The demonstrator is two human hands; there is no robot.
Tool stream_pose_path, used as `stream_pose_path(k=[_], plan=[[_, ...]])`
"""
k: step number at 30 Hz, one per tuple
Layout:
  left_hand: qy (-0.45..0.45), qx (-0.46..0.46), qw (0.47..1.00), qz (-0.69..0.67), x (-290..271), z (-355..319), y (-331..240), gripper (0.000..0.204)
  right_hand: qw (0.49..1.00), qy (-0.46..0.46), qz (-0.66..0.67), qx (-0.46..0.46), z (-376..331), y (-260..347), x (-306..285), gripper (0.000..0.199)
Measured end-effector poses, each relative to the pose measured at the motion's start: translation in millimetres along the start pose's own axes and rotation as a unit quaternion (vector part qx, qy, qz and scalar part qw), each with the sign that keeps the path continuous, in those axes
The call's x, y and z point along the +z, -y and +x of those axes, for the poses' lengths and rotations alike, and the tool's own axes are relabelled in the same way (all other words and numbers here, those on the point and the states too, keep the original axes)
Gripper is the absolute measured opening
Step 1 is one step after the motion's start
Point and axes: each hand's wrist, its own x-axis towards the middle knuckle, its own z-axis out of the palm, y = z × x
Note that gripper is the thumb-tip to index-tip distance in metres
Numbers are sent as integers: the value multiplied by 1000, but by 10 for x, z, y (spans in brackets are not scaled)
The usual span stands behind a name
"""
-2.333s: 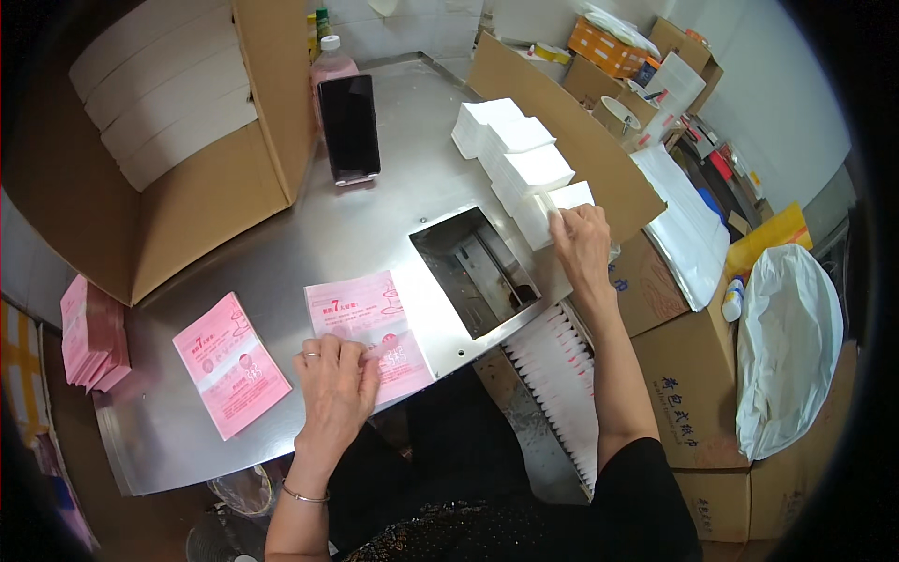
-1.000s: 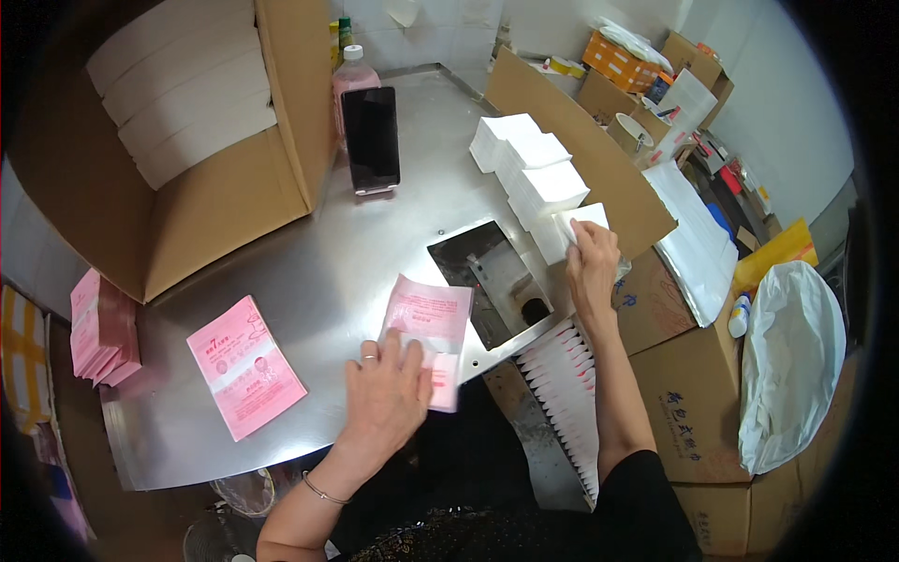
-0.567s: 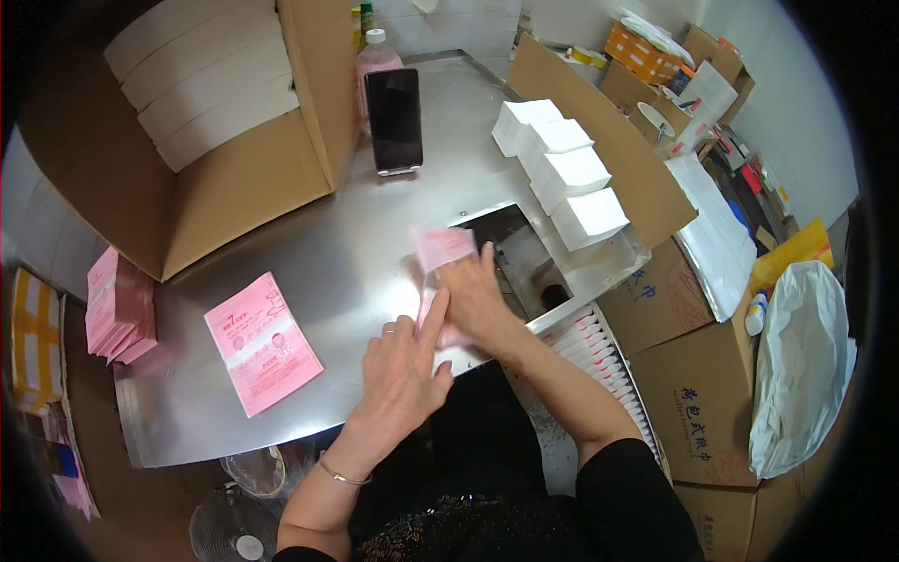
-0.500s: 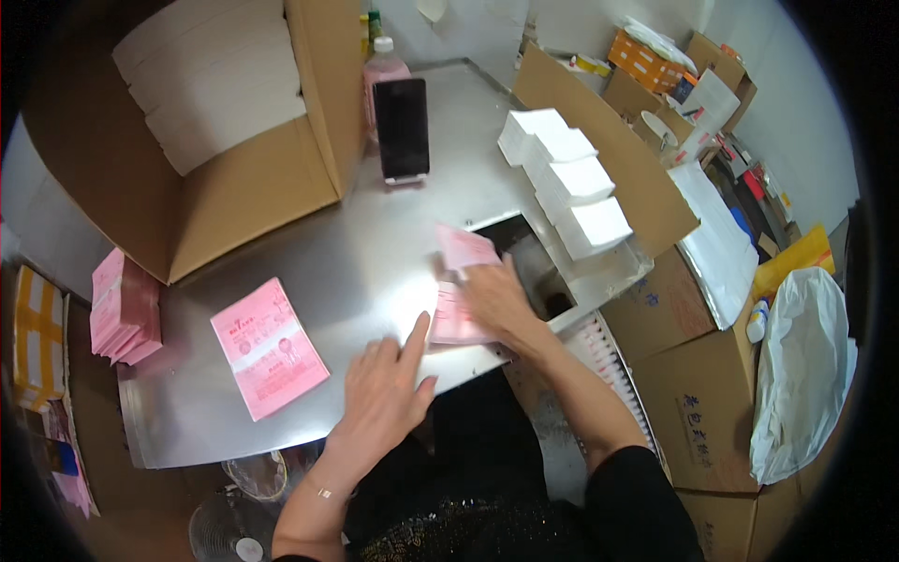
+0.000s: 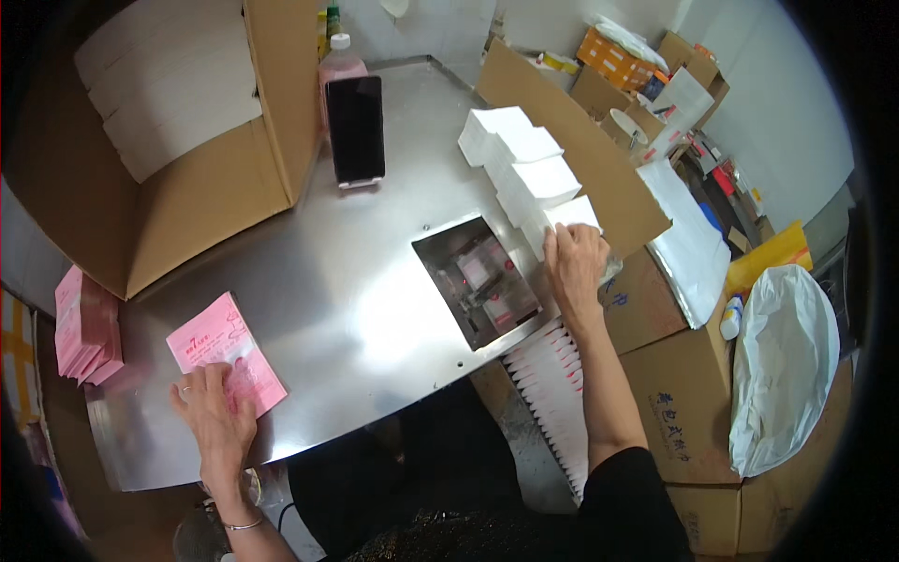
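Note:
My left hand [image 5: 215, 412] rests on a stack of pink printed sheets [image 5: 230, 339] at the table's left, its fingers spread over the near part. At the right, my right hand [image 5: 577, 267] has its fingers curled over the near end of a row of folded white paper stacks [image 5: 543, 178], gripping the closest one. How much paper lies between those fingers is hidden. Between my hands, the metal table [image 5: 342, 281] has a rectangular opening [image 5: 476, 281] with a mechanism and a small pale block visible down inside.
A large cardboard box [image 5: 211, 206] holding white stacks stands at the back left, beside a phone on a stand [image 5: 356, 131] and a bottle [image 5: 343, 62]. More pink bundles [image 5: 86, 328] sit at the left edge. A cardboard panel [image 5: 571, 140] and cartons [image 5: 679, 403] flank the right.
The pink sheets at the opening are gone from there, leaving it uncovered. My left hand has moved left onto the pink stack; my right hand has moved right to the white paper.

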Motion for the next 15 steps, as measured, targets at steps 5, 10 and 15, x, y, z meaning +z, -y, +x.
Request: stream_pose_path(k=[5,10,15], plan=[[25,67,994,-87,-101,82,-111,21,998,56,29,31,94,11,-11,18],[54,246,928,-276,308,125,-1314,31,998,-26,52,8,9,-126,63,24],[24,297,909,-291,435,173,-1364,49,889,100,260,-364,-696,1210,-583,43]])
